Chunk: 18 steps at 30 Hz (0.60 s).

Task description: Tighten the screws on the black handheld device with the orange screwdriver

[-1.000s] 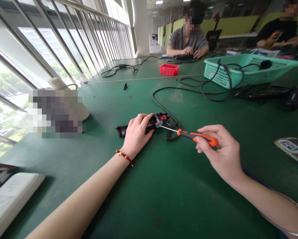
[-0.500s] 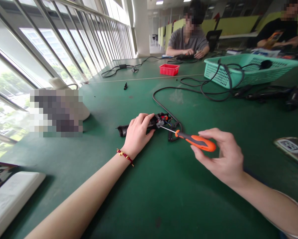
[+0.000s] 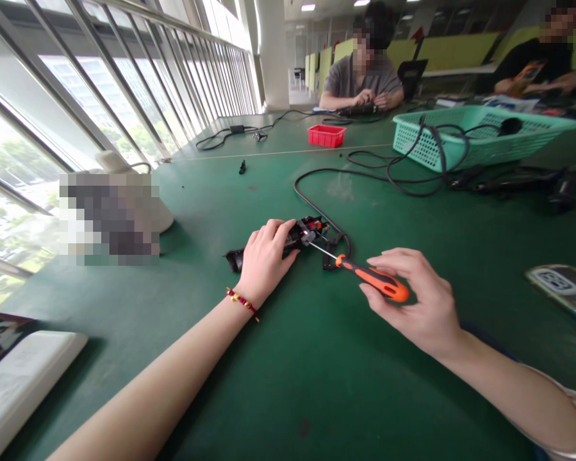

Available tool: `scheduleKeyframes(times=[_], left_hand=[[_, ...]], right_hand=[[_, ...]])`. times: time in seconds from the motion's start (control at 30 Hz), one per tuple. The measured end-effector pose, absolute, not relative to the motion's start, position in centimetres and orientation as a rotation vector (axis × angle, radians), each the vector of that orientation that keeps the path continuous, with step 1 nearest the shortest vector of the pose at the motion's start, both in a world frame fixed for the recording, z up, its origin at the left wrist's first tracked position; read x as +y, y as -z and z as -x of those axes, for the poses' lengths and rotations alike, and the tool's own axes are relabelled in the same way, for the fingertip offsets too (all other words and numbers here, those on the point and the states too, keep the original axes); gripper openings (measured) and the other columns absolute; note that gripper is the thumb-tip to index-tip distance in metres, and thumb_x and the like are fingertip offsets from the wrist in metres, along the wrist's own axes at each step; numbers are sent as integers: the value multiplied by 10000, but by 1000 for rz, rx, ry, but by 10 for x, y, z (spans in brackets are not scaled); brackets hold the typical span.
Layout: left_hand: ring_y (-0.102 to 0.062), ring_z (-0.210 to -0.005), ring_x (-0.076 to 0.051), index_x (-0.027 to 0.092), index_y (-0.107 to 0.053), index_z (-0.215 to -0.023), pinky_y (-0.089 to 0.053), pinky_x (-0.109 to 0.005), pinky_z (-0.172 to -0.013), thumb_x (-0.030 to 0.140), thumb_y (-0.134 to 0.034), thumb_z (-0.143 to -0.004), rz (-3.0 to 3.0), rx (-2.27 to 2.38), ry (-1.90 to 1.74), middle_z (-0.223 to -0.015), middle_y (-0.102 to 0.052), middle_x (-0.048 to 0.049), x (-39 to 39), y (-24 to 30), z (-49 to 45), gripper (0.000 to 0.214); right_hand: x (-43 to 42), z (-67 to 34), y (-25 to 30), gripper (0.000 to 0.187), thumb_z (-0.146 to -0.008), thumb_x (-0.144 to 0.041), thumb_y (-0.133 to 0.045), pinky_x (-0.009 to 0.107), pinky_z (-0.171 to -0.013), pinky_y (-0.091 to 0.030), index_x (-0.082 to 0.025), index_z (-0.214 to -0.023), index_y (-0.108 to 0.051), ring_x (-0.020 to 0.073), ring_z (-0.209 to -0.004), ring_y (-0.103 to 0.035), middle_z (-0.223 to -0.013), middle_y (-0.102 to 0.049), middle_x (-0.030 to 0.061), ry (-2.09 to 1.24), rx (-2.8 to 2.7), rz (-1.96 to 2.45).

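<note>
Screwdriver (image 3: 378, 282) slanting down from the right hand (image 3: 425, 301) in the head view, its tip at the opened end of a black housing (image 3: 295, 237)! That housing lies ahead and to the left of the right hand, under the left hand (image 3: 267, 255), which is wrapped over it, palm down, thumb on the near side. The right hand is half curled, thumb and fingertips either side of the handle; whether they press on it, I can't tell.

Handling, then: the housing looks light and stiff, probably smooth plastic, a touch slippery; the exposed wires (image 3: 324, 237) look fragile, so the solid body is the place to hold. The screwdriver seems rigid, its handle likely grippy.

Now the count! One screwdriver, one housing. Beyond the left hand, one small black part (image 3: 242, 168); farther out, one red tray (image 3: 326, 137). Past the right hand, one green basket (image 3: 407, 139); to its right, one phone (image 3: 564, 291). Cables overlap too much to number. Across the table (image 3: 278, 371), two people.
</note>
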<state>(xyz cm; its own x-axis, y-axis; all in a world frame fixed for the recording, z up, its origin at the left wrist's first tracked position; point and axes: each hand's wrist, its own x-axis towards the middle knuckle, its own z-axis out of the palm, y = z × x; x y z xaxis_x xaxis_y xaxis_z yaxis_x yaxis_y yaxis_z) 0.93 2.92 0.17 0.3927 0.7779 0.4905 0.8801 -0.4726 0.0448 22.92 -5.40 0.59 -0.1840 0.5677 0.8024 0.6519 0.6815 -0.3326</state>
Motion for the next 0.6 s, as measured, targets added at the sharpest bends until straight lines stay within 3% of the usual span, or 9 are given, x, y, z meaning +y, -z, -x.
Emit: scheduleKeyframes(times=[0.1,0.37,0.53,0.6], left_hand=[[-558,-980,-224,191,-452,-1233,-428,-324,-808,256,-575,-793,2438,-1469,675,-1119,-560,-67,30,-1,-9,461],[-555,-973,-222,191,-451,-1236,-428,-330,-813,271,-552,-802,2458,-1461,700,-1109,-557,-68,30,-1,-8,453],[-556,-966,-219,183,-460,-1226,-428,-327,-810,283,-517,-826,2467,-1450,722,-1103,-559,-72,29,-2,-9,416],[-555,-965,-218,184,-457,-1229,-427,-327,-812,277,-513,-827,2467,-1451,724,-1101,-561,-74,29,-2,-9,416]], right_hand=[[-55,-230,-5,218,-779,-184,-603,343,-685,-529,-227,-980,-533,161,-685,-610,-771,-627,17,-16,-1843,1077],[-52,-233,3,482,-691,-118,-665,374,-743,-528,-232,-1125,-490,204,-866,-589,-955,-574,62,66,-1718,971],[-55,-230,-5,254,-746,-150,-636,380,-721,-534,-235,-967,-543,181,-766,-605,-840,-606,26,75,-1853,1004],[-55,-230,-5,275,-749,-146,-632,386,-725,-529,-231,-993,-537,176,-748,-606,-860,-610,32,57,-1837,1017]])
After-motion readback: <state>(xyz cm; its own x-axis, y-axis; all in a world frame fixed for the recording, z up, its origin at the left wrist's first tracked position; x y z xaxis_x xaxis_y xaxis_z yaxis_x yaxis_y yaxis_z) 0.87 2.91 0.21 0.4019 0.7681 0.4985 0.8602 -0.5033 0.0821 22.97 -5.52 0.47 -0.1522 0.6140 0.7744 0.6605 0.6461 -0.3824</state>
